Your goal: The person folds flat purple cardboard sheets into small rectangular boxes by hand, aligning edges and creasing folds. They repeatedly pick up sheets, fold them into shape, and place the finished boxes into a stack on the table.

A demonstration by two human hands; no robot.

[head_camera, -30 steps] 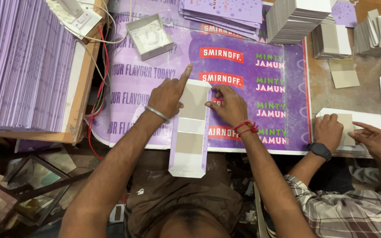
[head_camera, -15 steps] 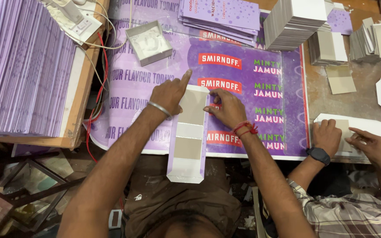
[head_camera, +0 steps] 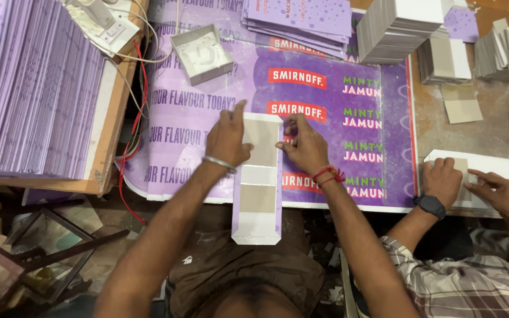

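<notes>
A long white strip of card (head_camera: 258, 209) with grey board panels glued on it lies on the purple printed sheet (head_camera: 207, 118) and hangs over the table's near edge. My left hand (head_camera: 228, 138) presses flat on the strip's left edge near its far end. My right hand (head_camera: 304, 144) pinches the strip's right edge, fingers bent on it. A metal bangle sits on my left wrist, red thread on my right.
A co-worker's two hands (head_camera: 469, 182) press a white card at the right. Stacks of purple sheets (head_camera: 30, 88) fill the left, a small open box (head_camera: 201, 53) and a white power strip (head_camera: 104, 23) lie beyond, grey board stacks (head_camera: 407, 26) stand far right.
The strip has slid a little toward the table's near edge and both my hands have shifted with it. The co-worker's hands keep pressing their card.
</notes>
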